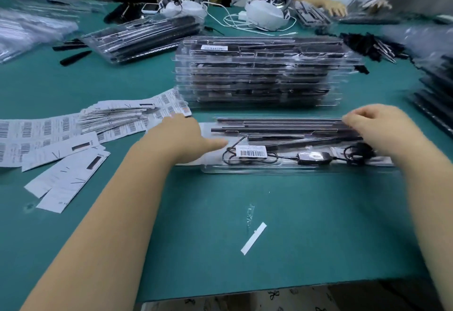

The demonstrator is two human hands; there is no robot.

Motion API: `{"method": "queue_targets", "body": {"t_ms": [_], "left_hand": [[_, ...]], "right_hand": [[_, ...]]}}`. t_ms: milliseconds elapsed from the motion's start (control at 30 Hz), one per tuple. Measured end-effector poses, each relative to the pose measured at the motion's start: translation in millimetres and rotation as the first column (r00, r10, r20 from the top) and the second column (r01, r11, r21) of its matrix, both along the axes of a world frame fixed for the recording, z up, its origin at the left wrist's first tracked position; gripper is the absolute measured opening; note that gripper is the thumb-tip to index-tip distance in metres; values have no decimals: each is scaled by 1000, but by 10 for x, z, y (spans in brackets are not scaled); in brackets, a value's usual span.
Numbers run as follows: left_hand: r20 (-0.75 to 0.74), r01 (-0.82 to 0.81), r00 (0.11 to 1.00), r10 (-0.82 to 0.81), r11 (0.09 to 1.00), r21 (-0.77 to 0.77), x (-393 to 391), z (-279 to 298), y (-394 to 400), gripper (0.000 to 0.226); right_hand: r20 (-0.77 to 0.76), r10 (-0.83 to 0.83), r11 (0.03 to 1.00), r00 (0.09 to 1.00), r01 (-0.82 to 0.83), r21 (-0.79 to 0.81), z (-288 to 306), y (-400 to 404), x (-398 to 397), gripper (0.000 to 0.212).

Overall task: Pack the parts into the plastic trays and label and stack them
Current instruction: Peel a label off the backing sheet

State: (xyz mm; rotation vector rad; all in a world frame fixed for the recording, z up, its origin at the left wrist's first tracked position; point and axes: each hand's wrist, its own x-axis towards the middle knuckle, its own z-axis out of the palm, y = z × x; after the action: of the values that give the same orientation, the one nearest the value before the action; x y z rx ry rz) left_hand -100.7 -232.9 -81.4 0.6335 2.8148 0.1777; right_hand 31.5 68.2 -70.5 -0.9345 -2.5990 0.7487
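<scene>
A clear plastic tray (245, 169) lies on the green mat in front of me, filled with dark rods, a black cable and a small black adapter (313, 157). A white barcode label (251, 151) is stuck on its lid. My left hand (182, 139) holds the tray's left end, thumb pointing toward the label. My right hand (377, 126) grips the tray's right end with fingers curled over the far edge. Right behind the tray stands a tall stack of packed trays (257, 73), its top one labelled.
Barcode label sheets (73, 129) fan out at the left. A label backing strip (253, 238) lies near me on the mat. More filled trays (142, 37) sit at back left and at the right edge (436, 95). Loose black parts (372, 46) and other people's hands are farther back.
</scene>
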Motion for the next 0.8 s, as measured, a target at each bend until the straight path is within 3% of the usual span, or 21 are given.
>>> {"method": "queue_targets", "body": {"t_ms": [67, 133, 300, 400, 467, 533, 633, 733, 800], "left_hand": [[-23, -53, 998, 52, 998, -24, -33, -9, 5, 66], [-4, -61, 998, 62, 997, 51, -34, -3, 28, 58], [86, -161, 986, 143, 950, 268, 56, 39, 93, 53], [172, -248, 966, 190, 865, 437, 148, 80, 141, 42], [282, -327, 941, 189, 730, 600, 185, 138, 123, 33], [351, -377, 922, 162, 575, 726, 233, 221, 65, 33], [318, -347, 938, 140, 400, 848, 261, 381, -41, 9], [235, -271, 959, 159, 265, 925, 140, 645, -96, 24], [211, -251, 957, 200, 209, 945, -39, 838, -76, 14]], "right_hand": [[188, -132, 987, 973, 111, 115, -68, 195, 207, 28], [291, -263, 959, 920, 216, 184, -160, 335, 384, 35], [286, -292, 956, 913, 271, 110, -243, 352, 518, 43], [35, -322, 938, 946, 324, -126, -257, 283, 580, 35], [-202, -407, 870, 891, 310, -384, -264, 218, 635, 18], [-333, -484, 817, 809, 281, -504, -255, 189, 666, 27], [-507, -493, 835, 707, 222, -503, -55, 171, 590, 33], [-649, -405, 884, 644, 96, -457, 257, 166, 362, 25], [-727, -325, 918, 605, 18, -396, 447, 182, 140, 21]]}}
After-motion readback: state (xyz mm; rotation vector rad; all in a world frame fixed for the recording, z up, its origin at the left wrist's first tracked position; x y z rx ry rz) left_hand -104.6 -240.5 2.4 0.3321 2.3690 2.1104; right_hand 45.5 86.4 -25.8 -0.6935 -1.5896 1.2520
